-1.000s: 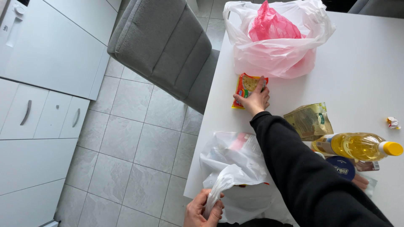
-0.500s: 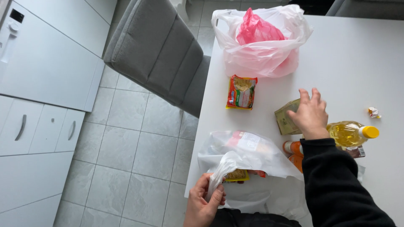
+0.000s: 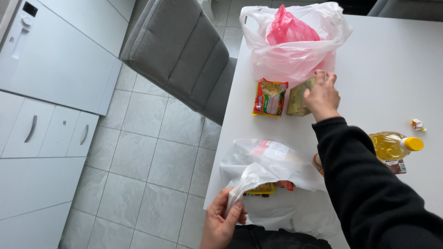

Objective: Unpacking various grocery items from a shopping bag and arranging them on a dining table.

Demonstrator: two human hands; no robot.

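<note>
olive-green packet (image 3: 297,97) lies flat on the white table (image 3: 392,74), just right of a red-and-yellow noodle packet (image 3: 270,97) and just in front of the upper white bag (image 3: 295,57) with a pink bag (image 3: 290,27) inside. my right hand (image 3: 323,94) is closed over the green packet's right edge, gripping it. my left hand (image 3: 224,223) is pinched tight on the twisted handle of the near white bag (image 3: 270,170) at the table's front edge; packets show through its opening. yellow oil bottle (image 3: 394,145) lies to the right, crumpled wrapper (image 3: 418,124) beyond it. grey chair (image 3: 180,53) stands left of the table.
</note>
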